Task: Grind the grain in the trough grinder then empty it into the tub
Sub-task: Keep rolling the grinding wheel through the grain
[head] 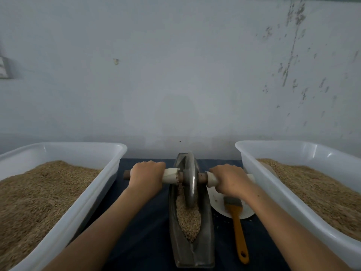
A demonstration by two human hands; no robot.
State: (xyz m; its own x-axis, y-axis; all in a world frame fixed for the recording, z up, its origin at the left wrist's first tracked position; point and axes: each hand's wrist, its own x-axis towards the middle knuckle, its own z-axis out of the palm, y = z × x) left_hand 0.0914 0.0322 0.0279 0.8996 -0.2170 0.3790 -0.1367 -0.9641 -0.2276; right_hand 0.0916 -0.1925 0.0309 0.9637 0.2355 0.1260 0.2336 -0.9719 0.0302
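Nearest, one trough lies lengthwise on the dark cloth, grain heaped in its channel. One orange brush rests just right of it, bristles on one white plate. Further in, the left hand and right hand each clamp an end of the axle, one wheel standing between them in the grain. Even downward pressure and a level axle should keep the wheel tracking the groove. Two white tubs, both holding grain, flank the trough against the wall.
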